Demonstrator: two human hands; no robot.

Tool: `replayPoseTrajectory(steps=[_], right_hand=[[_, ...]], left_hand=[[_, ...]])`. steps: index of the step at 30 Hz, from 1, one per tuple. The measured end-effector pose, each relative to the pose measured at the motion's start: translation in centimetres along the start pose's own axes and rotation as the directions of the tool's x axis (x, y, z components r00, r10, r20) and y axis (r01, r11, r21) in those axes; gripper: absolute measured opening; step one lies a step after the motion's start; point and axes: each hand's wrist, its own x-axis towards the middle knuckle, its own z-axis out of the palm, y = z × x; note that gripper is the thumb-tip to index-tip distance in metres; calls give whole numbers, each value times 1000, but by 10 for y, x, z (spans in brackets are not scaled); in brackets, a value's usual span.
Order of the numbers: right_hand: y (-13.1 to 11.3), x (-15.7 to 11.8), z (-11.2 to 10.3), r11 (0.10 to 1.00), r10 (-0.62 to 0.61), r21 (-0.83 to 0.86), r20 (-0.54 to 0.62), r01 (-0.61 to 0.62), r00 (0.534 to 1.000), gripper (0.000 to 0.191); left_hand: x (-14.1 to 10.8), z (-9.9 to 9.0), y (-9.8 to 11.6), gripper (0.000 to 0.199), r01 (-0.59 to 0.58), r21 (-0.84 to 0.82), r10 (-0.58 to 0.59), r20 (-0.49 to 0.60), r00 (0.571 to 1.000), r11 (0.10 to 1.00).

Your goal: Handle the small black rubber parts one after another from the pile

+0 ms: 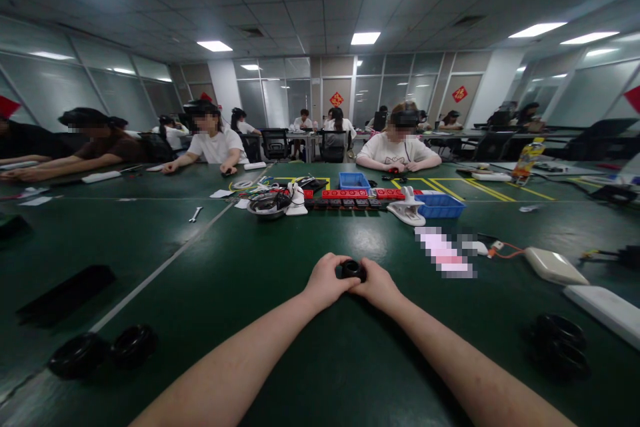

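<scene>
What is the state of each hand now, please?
Left hand: closed on the left side of the black ring.
Right hand: closed on the same ring's right side.

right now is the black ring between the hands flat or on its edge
Flat: the black ring opens upward, left hand and right hand at its sides; cannot tell if it touches the table.
</scene>
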Motion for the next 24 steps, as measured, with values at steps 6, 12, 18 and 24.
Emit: replayPoseTrajectory(steps=[6, 12, 18, 24], right_hand=[[-18, -5, 4, 962, 25, -268, -108, -53, 994, 18], [-12, -4, -2, 986, 37, -163, -30, -41, 999, 34], [12, 0, -16, 952, -171, 277, 124, 131, 977, 68], [10, -3, -26, 941, -245, 284, 205, 182, 947, 45]], left_hand=[[0, 7, 4, 35, 95, 84, -83, -134, 987, 992], [2, 4, 0, 36, 38, 43, -34, -83, 996, 998], [3, -10, -1, 37, -36, -57, 40, 83, 996, 998], [3, -18, -1, 44, -87, -157, 125, 255, 959, 984]])
